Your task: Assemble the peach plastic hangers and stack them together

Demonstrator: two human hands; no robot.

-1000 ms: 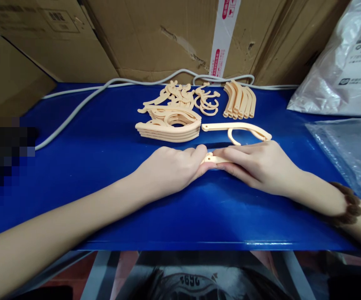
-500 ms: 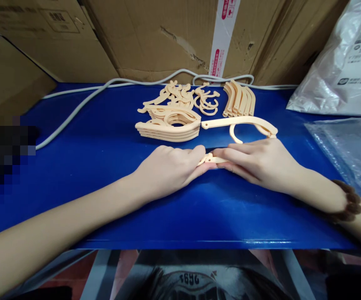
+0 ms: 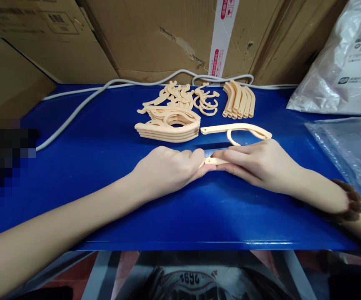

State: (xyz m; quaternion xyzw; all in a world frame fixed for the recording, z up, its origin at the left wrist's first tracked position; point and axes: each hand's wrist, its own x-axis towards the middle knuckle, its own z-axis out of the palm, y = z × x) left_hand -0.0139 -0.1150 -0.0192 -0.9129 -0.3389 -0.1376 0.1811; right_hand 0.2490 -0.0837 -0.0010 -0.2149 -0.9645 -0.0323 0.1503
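My left hand and my right hand meet over the middle of the blue table, both closed on a small cream plastic piece. Its hole shows between the fingertips; most of the rest is hidden. Just behind my right hand, a long curved cream arm with a ring part below it is held up or lies near the knuckles; I cannot tell whether they touch. Behind my left hand lies a neat stack of cream hanger-like parts.
Loose cream pieces, hook-shaped pieces and a row of curved arms lie farther back. A grey cable runs before cardboard boxes. At right are a white bag and clear plastic.
The long curved arm behind my right hand has dropped slightly lower. The small piece between my fingers has shifted a little, and less of its left part shows.
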